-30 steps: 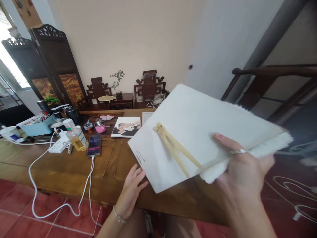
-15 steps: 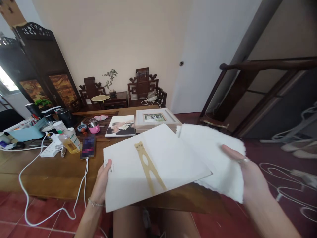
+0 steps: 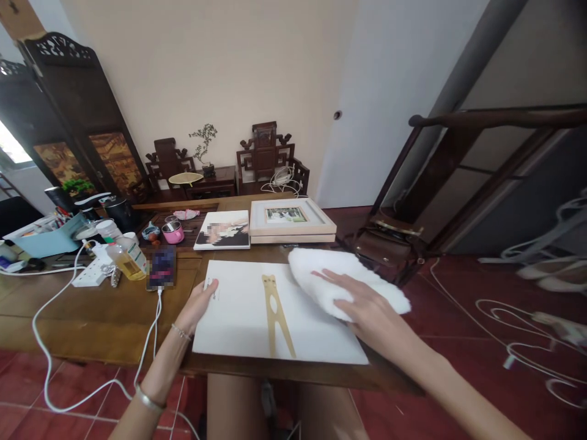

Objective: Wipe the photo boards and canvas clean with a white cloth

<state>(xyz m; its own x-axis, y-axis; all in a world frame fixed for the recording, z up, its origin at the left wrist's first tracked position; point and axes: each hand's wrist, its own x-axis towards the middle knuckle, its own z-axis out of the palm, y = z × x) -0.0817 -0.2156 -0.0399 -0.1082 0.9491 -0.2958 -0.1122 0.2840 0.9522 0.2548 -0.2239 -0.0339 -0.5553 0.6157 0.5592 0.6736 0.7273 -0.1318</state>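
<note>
White board (image 3: 245,318) w/ a tan, long-legged, eared figure (image 3: 276,311) is seen lying flat on the brown table (image 3: 114,318), close to the table's near edge; some small print is shown at the board's L side, too tiny to be read. That L edge is held by the L hand (image 3: 197,305): the thumb is laid on the top face, the other fingers are mostly hidden, and the hand is nearly closed, w/ the board caught btwn. A thin bracelet (image 3: 181,332) and a bangle (image 3: 149,398) are worn on that arm. Over the board's upper R part a white fluffy cloth (image 3: 316,293) is spread, its R end reaching past the board. The R hand (image 3: 360,299) is laid on the cloth from above, well opened out, thumb & fingers apart, w/ the cloth under them. Behind the board's R half, a framed photo (image 3: 287,214) is stacked on another frame (image 3: 293,238); behind its L half, a photo panel (image 3: 222,229) is placed. L of the board, a phone (image 3: 161,269) is plugged in; farther L, a bottle (image 3: 131,260) of yellow liquid & a power strip (image 3: 92,272) are set. Back-L of the board, a pink cup (image 3: 173,232) is seen, and, much farther L, a light-blue box (image 3: 46,238) filled w/ small items. R of the board, past the table, a brown bag (image 3: 389,247) is placed.
</note>
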